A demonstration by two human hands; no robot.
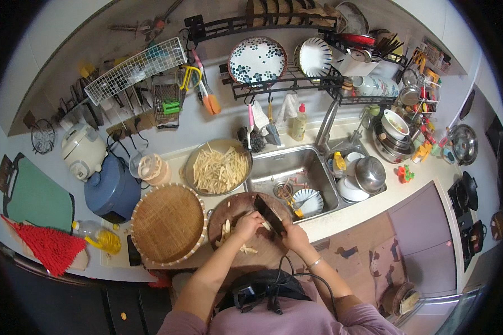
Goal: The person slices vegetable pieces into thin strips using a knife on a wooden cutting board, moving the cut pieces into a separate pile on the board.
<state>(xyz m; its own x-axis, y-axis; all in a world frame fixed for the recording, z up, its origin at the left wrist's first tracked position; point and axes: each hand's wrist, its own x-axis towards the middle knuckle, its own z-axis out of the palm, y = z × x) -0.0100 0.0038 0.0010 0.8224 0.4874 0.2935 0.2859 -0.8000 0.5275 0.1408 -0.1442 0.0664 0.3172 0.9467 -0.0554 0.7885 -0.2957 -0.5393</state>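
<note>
My right hand (295, 237) is closed around the handle end of a dark-bladed cleaver (269, 214), held over a round wooden chopping board (234, 206). Beside the blade, my left hand (249, 226) presses a pale vegetable piece (265, 226) onto the board, its fingertips near the cleaver. More pale pieces (227, 229) lie on the board to the left of and below that hand. Behind the board stands a metal bowl (189, 162) heaped with pale cut strips (220, 168).
A round woven bamboo tray (169, 224) is left of the board. Behind and right is a steel sink (268, 178) holding a striped plate (308, 202) and scraps. Stacked bowls (353, 189) stand right of it. An oil bottle (98, 238) is far left.
</note>
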